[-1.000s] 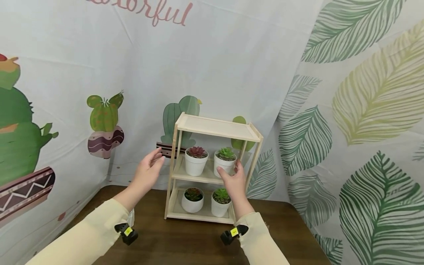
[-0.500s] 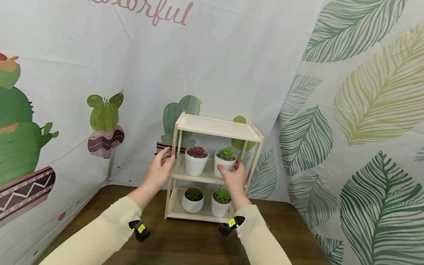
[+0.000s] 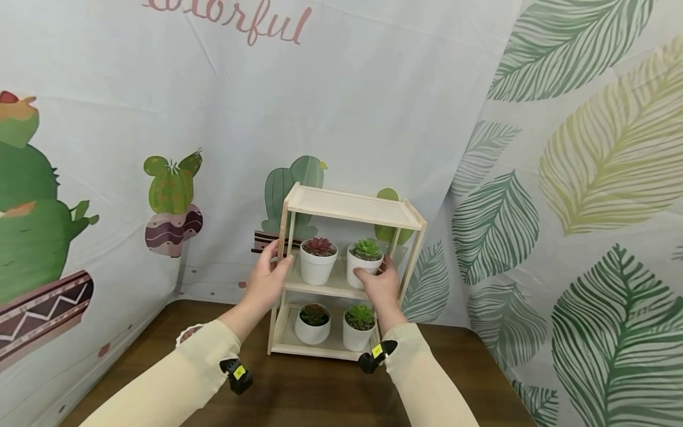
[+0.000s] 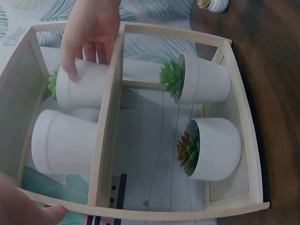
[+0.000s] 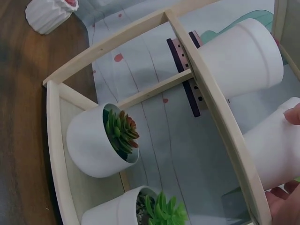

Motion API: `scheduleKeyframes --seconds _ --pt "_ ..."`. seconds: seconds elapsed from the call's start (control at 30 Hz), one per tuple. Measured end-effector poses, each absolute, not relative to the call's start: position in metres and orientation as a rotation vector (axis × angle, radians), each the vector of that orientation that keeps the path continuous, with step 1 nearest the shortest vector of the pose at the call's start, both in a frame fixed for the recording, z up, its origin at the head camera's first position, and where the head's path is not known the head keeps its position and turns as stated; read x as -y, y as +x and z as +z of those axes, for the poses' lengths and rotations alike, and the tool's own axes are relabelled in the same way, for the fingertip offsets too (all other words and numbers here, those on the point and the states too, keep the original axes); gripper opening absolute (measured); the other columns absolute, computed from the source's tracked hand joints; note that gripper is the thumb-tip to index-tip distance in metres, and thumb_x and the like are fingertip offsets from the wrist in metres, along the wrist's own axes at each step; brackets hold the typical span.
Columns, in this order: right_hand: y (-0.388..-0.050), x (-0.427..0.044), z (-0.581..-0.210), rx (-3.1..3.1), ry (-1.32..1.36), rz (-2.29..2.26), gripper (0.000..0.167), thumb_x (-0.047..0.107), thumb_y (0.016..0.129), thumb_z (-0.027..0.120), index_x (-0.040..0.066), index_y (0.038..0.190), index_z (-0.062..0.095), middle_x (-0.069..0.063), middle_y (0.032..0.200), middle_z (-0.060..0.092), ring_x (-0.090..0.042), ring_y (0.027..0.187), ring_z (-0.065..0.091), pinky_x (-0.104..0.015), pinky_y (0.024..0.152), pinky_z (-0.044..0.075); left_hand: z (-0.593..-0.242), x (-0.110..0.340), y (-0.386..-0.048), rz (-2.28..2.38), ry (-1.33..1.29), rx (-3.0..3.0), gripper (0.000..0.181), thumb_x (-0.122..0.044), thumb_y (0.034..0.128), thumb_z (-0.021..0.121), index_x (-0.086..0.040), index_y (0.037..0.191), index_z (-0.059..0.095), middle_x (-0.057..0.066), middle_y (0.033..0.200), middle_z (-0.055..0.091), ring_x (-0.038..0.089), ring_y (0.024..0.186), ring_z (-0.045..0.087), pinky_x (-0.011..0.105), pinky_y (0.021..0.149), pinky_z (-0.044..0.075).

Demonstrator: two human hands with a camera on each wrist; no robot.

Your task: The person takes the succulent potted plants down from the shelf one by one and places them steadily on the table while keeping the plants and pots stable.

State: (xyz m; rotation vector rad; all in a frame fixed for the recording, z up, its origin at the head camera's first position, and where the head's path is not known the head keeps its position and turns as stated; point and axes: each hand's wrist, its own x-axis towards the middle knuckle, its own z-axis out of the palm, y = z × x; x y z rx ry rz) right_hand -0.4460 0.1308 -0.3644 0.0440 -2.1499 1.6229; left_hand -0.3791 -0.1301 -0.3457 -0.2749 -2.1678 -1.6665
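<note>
On the table stands a pale wooden shelf rack (image 3: 352,205). My right hand (image 3: 385,289) grips a white pot with a green succulent (image 3: 357,262) at the right of the middle tier, thumb in front. My left hand (image 3: 264,283) holds the rack's left upright, thumb in front and fingers behind it. Beside the gripped pot stands a white pot with a dark red succulent (image 3: 318,270). On the bottom tier are a rounded pot with a red-green succulent (image 3: 312,332) and another green succulent pot (image 3: 356,339).
The brown table (image 3: 320,391) carries the rack, with a printed cloth backdrop (image 3: 373,118) close behind. A ribbed white pot (image 5: 47,16) stands left of the rack, partly hidden by my left forearm. Another small ribbed pot (image 4: 218,4) shows at the left wrist view's top edge.
My left hand has moved right, from beside the rack onto its left upright. The right hand keeps its grip on the green succulent pot, which has barely moved.
</note>
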Motion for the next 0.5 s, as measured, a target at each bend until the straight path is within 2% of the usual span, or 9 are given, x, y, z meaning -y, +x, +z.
scheduleKeyframes --seconds 0.5 --pt "-0.4549 -0.1225 -0.3604 2.209 0.031 1.529 0.106 0.034 0.076 0.087 0.0 0.158 0.029 -0.025 0.15 0.05 -0.041 0.136 0.053 -0.055 0.112 0.045 -0.3471 0.1238 -0.3784 -1.694 -0.268 2.126 0.064 -0.038 0.1081 0.048 -0.021 0.164 0.022 0.017 0.157 0.038 0.041 0.145 0.044 0.059 0.114 0.042"
